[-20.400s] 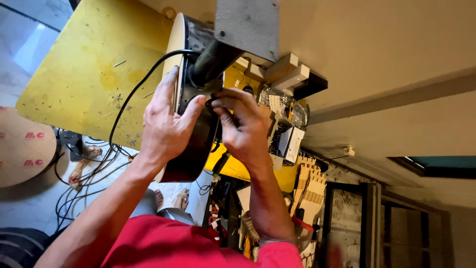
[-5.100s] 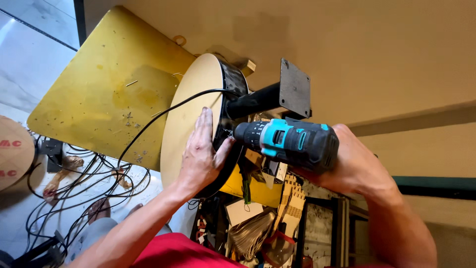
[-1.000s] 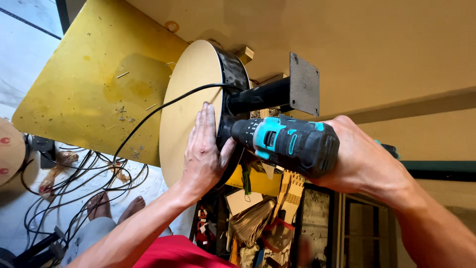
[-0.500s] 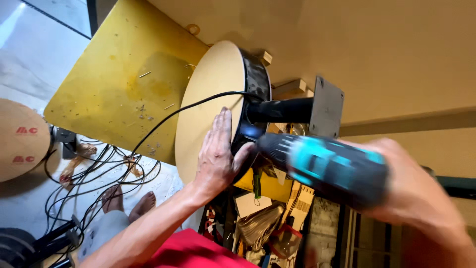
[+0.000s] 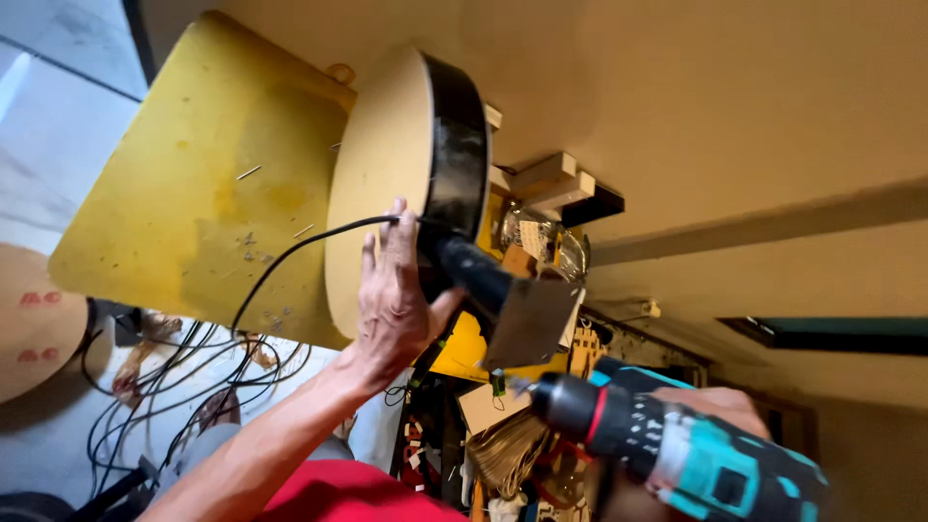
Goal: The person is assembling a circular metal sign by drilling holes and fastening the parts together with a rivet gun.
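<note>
Left hand [image 5: 396, 300] flat on disc [image 5: 382, 184]; drill [image 5: 667, 440] low right, apart.
Left fingers spread, unclenched; right hand [image 5: 710, 406] clamped on drill, bit aimed up-left at bracket [image 5: 527, 324].

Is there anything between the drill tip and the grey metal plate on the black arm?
Nothing visible. The drill, held in the right hand, points its tip just below the grey plate, with open space between. The left hand rests higher, on the round disc.

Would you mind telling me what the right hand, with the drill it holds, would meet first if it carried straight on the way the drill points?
Probably the grey metal plate, just ahead of the cordless drill in the right hand; depth is unclear.
</note>
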